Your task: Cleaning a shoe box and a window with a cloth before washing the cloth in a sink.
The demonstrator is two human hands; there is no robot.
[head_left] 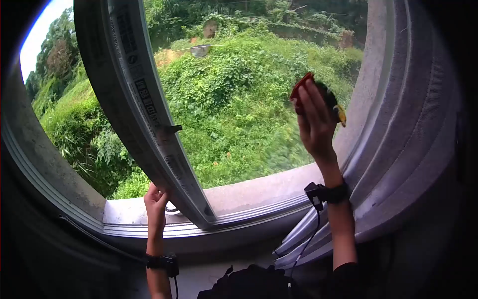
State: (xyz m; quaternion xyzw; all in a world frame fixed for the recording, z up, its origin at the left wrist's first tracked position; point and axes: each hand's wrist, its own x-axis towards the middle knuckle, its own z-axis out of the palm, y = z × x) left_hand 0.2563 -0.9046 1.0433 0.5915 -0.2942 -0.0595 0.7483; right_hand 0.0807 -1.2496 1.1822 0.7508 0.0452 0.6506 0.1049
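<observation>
My right hand (pixel 317 119) is raised against the window glass (pixel 239 114), its fingers wrapped over a hand-sized red-and-black pad (pixel 301 87). A yellow tip sticks out on the pad's right side; its exact kind is unclear. Low on the left, my left hand (pixel 156 202) has its fingers curled together at the lower edge of the dark sliding window frame (pixel 164 144). Beside those fingers, a white loop (pixel 172 210) shows partly behind the frame. Whatever the left fingers pinch is hidden.
A small dark latch (pixel 173 129) juts from the window frame. Below runs the metal track (pixel 249 214) along the sill. Grey curtain folds (pixel 398 134) hang at the right, close to my right forearm. Black wrist devices with cables sit on both wrists. Green bushes lie outside.
</observation>
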